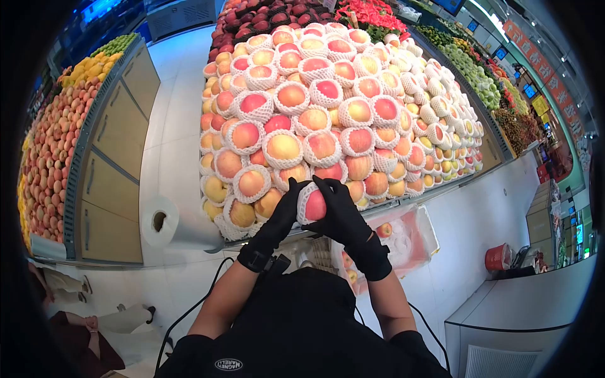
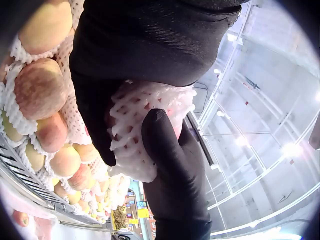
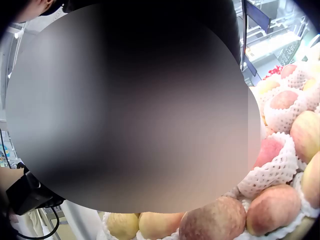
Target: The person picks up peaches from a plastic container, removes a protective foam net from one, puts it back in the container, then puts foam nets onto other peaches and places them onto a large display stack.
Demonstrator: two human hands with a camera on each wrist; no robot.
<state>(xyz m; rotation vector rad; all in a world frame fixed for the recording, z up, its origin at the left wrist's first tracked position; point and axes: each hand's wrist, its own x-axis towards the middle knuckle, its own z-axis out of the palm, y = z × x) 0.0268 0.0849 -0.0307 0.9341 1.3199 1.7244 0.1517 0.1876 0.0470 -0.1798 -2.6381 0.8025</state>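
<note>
Both hands wear black gloves. Between them is a pink-red apple (image 1: 315,206) in a white foam net, held at the front edge of the fruit pile. The left hand (image 1: 287,212) grips its left side and the right hand (image 1: 342,217) its right side. In the left wrist view, the foam net (image 2: 132,130) lies between the left hand (image 2: 145,45) above and the right hand (image 2: 175,175), whose thumb presses on the net. A large blur covers most of the right wrist view and hides the hands' work there.
Netted apples (image 1: 283,148) rise in a heap behind the hands. A plastic bag roll (image 1: 179,223) lies at the stand's left corner. Below the stand's edge is a crate (image 1: 425,233) with a few apples. Another fruit stand (image 1: 110,164) is at the left, near a seated person (image 1: 85,343).
</note>
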